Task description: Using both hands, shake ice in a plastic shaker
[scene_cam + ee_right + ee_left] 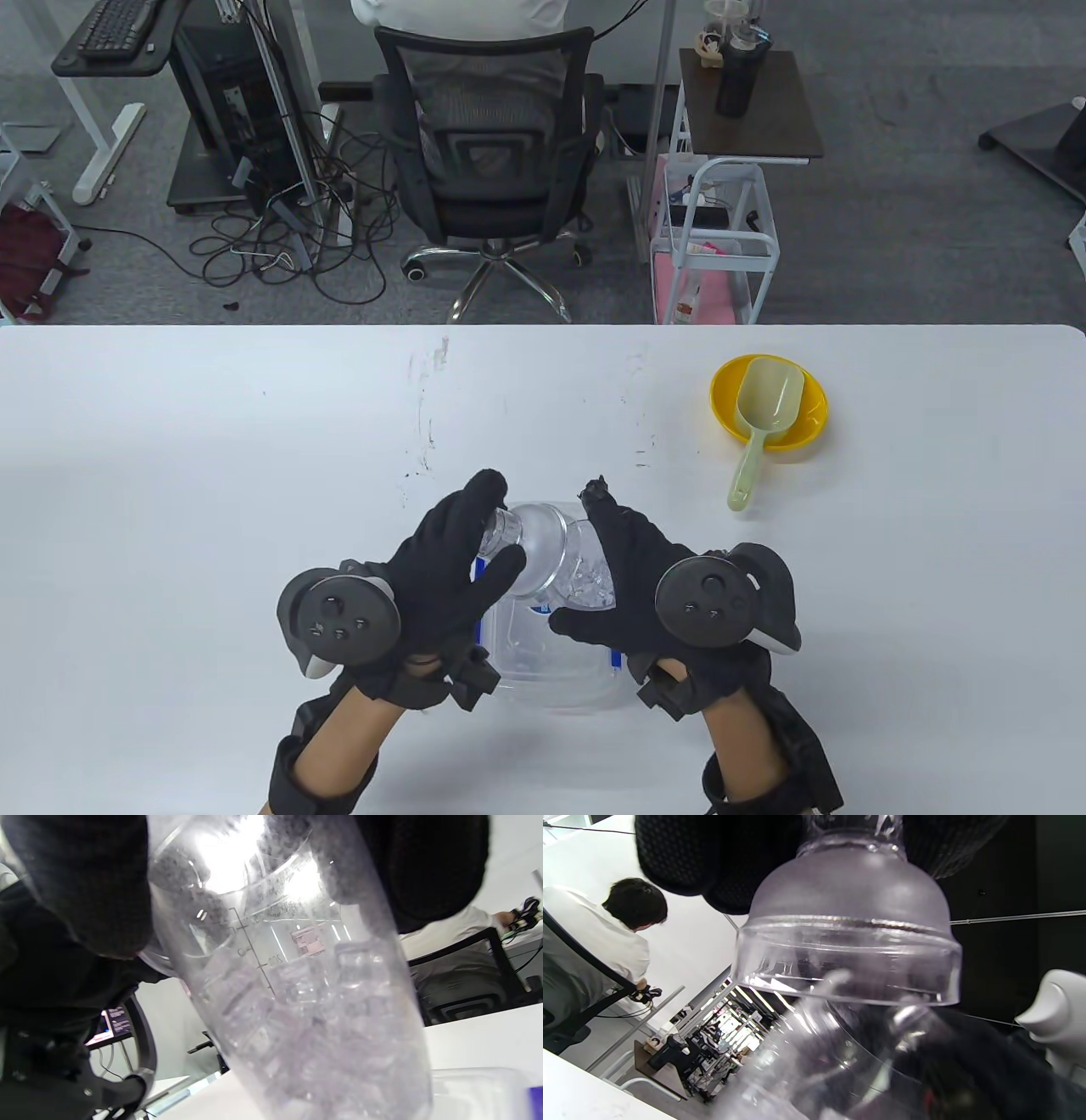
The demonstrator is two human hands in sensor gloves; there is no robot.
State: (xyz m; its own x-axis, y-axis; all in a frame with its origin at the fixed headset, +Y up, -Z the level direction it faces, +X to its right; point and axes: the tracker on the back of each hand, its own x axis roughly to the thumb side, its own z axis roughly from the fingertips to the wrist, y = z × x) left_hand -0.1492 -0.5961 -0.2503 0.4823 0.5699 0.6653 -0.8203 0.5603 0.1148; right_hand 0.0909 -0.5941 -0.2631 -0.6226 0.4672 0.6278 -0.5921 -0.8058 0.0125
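White tabletop (212,441) carries a yellow bowl (806,424) with a scoop (758,424). Above a clear tub (551,679), the shaker (556,560) is held off the surface: left hand (450,569) fingers curl on its domed cap, right hand (628,577) fingers wrap its ice-filled body. Risk: a loose cap could separate, spilling ice.

Beyond your white table (212,509): grey carpet floor (891,212), black mesh office chair (488,153), tangled cables (280,238), white wire trolley (717,246), small dark side table (768,110).
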